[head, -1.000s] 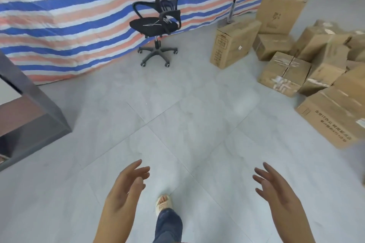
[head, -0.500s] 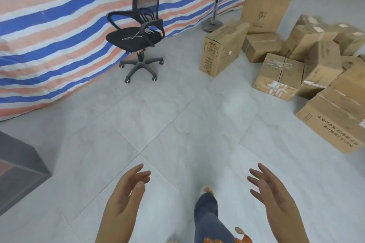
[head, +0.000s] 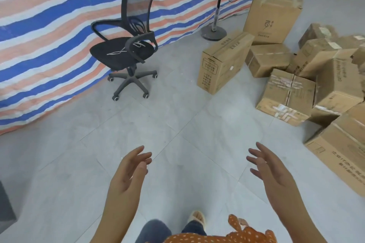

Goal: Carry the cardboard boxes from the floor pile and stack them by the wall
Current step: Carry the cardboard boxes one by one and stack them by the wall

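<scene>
Striped plastic sheet [head: 49,31], blue and orange and white, hangs along the far left like a wall, so this may be where the boxes should go, but that is only a guess. In front of it stands a black office chair [head: 126,45] on wheels, and further right a fan stand [head: 214,29] on a round base. Low in the middle, the left hand [head: 129,175] is held out with loose, spread fingers and holds nothing. The right hand [head: 271,171] is the same, fingers spread and bare, with nothing in it. Both hands are apart with palms facing in, as if getting ready to take a box by its two sides. The pile of cardboard boxes [head: 296,77] lies on the grey floor [head: 177,120] to the right, ahead of the hands and well apart from them. One long box [head: 224,61] stands alone at the pile's left side. A big box [head: 343,154] at the right edge is nearest to the right hand, yet no hand touches any box.
</scene>
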{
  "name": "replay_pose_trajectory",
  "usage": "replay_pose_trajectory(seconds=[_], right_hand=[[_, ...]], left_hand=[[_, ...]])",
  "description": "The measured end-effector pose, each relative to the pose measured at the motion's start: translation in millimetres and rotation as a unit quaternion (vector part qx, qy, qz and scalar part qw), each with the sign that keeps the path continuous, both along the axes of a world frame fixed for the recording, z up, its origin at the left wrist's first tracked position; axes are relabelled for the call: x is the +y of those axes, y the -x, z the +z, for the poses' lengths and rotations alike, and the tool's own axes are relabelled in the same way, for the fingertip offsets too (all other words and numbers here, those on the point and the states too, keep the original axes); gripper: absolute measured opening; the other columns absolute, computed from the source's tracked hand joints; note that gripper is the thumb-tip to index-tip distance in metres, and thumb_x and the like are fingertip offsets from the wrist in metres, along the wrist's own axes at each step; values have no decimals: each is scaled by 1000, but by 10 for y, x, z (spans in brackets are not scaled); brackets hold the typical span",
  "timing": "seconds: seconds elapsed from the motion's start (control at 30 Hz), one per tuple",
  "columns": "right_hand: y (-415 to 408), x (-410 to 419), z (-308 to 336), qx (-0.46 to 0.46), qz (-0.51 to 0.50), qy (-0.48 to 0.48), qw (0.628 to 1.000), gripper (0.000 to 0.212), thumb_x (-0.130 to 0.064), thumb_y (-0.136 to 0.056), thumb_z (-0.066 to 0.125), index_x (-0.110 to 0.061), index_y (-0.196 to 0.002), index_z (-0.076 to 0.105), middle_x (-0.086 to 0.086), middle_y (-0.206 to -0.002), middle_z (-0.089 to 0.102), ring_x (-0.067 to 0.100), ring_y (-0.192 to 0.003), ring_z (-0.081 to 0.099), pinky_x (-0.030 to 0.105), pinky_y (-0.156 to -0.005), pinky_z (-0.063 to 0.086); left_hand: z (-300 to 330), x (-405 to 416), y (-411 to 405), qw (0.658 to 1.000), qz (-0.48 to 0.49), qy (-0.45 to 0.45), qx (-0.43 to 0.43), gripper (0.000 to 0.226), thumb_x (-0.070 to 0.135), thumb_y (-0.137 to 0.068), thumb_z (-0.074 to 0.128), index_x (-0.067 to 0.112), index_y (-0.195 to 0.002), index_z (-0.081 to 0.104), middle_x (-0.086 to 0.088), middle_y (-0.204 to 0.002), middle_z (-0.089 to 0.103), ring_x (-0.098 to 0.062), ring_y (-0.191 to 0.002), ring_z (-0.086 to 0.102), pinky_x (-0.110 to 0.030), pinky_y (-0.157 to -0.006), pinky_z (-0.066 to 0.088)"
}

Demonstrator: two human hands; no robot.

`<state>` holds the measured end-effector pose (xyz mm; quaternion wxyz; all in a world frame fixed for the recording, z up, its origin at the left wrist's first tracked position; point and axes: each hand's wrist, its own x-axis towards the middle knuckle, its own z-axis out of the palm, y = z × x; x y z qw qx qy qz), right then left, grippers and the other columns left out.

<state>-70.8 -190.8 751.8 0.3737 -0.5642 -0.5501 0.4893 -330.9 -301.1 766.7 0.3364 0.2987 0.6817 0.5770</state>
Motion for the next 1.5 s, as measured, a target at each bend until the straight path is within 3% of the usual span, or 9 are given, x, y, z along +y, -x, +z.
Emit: replay_pose_trajectory(seconds=[0.13,0.3,0.53,0.73,0.93,1.03,1.17,1.37,1.5], right_hand=[[114,609,-94,5,-13,14,1000,47,-51,-76,48,-42,-122,55,-25,-114,65,1,-105,64,33,-89,53],[389,1397,-291,3,-43,34,999,45,-49,-77,48,-41,-120,56,-26,-112,65,0,-103,64,34,-87,54],[1158,2863,-290,23,-122,16,992,40,-46,-78,47,-41,-117,56,-21,-109,67,0,-100,65,27,-82,56],[1767,3909,-197,20,-155,20,988,42,-47,-78,47,-40,-119,54,-21,-113,64,3,-102,64,29,-87,52],[1897,4705,-286,-7,-183,59,981,44,-42,-82,44,-33,-124,51,-13,-117,61,7,-104,62,30,-92,48],[1879,5329,-381,-10,-200,70,977,44,-39,-83,43,-30,-125,51,-3,-123,61,14,-106,62,39,-98,47],[1741,6371,-437,-4,-192,77,978,32,-25,-94,43,-27,-126,50,3,-129,59,23,-111,61,49,-102,45],[1415,7922,-249,-26,-159,72,984,28,-28,-95,44,-36,-121,52,-13,-119,64,9,-107,63,45,-100,48],[1352,8710,-417,-48,-119,90,988,36,-50,-82,45,-48,-117,52,-24,-116,65,1,-109,62,31,-96,50]], left_hand=[[-84,693,162,1000,-5,19,-2,31,10,-96,45,30,-114,61,9,-107,70,-7,-102,66,-29,-84,55],[-263,1640,598,999,-23,42,11,27,18,-95,45,35,-111,60,16,-105,69,-2,-98,65,-11,-78,52],[-157,3394,1550,996,-73,37,42,27,40,-85,44,42,-109,56,21,-100,68,3,-97,64,-21,-83,49],[-82,4685,2220,989,-134,51,43,27,18,-96,45,37,-110,57,24,-102,68,4,-95,63,-5,-75,49],[-164,5715,2312,983,-172,57,41,30,11,-97,45,31,-113,59,16,-105,69,-2,-99,65,-29,-84,54],[-262,6367,2271,981,-176,63,41,26,26,-90,47,32,-112,59,16,-105,69,-2,-100,65,-34,-89,47],[-367,7316,2146,985,-153,68,33,29,12,-96,46,33,-111,58,18,-103,69,-1,-98,65,-35,-89,47],[-356,8745,1846,981,-169,85,37,31,12,-96,45,36,-114,55,7,-107,69,-7,-103,64,-42,-97,47],[-615,9602,1776,971,-206,119,34,30,39,-86,47,40,-116,52,15,-107,68,-2,-103,62,-40,-98,47]])
